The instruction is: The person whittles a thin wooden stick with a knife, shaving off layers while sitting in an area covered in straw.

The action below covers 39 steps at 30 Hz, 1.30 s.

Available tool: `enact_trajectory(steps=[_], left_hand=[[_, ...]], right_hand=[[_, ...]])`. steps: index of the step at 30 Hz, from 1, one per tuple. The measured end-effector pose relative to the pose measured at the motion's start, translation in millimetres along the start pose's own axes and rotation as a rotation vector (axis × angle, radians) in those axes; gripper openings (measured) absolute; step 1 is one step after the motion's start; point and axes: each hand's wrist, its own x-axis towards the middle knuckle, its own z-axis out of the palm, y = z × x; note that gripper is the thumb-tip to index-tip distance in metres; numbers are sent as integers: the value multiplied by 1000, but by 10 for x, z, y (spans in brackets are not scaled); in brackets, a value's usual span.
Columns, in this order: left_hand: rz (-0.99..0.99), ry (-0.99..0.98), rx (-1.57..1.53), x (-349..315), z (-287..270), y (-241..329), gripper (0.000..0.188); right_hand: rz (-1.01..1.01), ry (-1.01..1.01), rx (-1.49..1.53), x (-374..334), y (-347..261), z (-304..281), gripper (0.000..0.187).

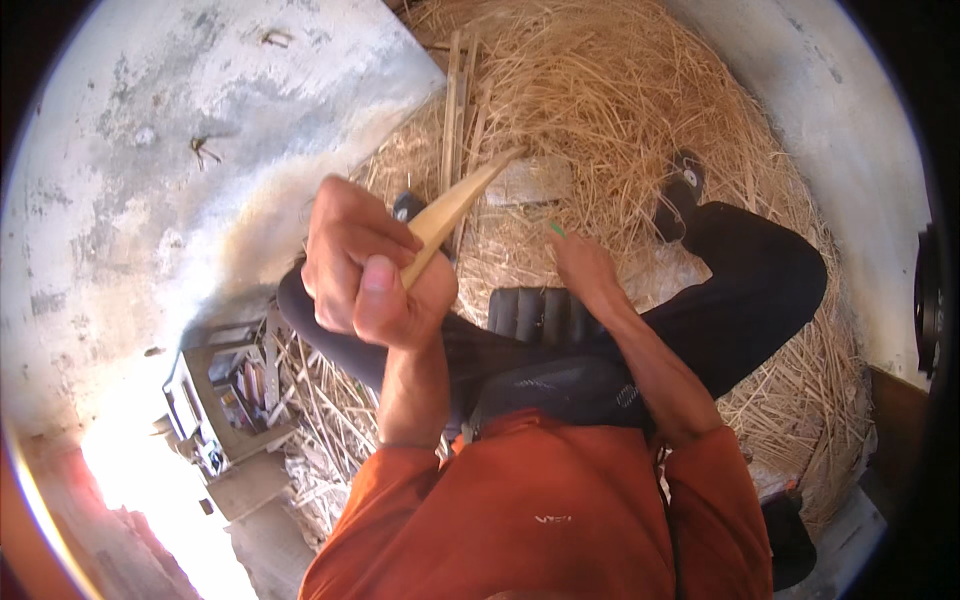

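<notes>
- 2 hands are at work here, and we judge the step in hand to be the shaping or splitting of a pale wooden strip (452,212) over a heap of straw (620,110).
- Our left hand (365,270) is raised in front of us and closed tight in a fist around the lower end of the strip, thumb pressed up against it; the strip slants up and to the right out of the fist.
- Our right hand (585,268) sits lower, near the knee of the dark trousers (760,290), its fingers curled around something small with a green tip (556,229); we cannot tell how firmly it grips, nor what the thing is.
- 1 black sandal (680,190) rests on the straw just beyond the right hand.
- We judge that the next move calls for bringing the 2 hands together, keeping the strip steady while the right hand meets it.
</notes>
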Motion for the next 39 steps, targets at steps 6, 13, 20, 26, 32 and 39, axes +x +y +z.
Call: enact_trajectory(steps=[6, 13, 20, 26, 32, 39], left_hand=[[-216, 30, -65, 33, -78, -59, 31], [-264, 136, -72, -51, -202, -57, 26], [-387, 283, -195, -85, -353, -96, 22], [-316, 491, 93, 3, -391, -224, 24], [-316, 431, 33, -31, -410, -181, 22], [-347, 505, 106, -40, -504, -269, 28]], right_hand=[[239, 55, 420, 195, -124, -284, 31], [72, -110, 527, 254, -686, -405, 33], [34, 38, 494, 295, -358, 207, 35], [25, -18, 277, 434, -111, 539, 38], [407, -56, -58, 508, 594, 525, 47], [185, -45, 496, 469, 73, 161, 53]])
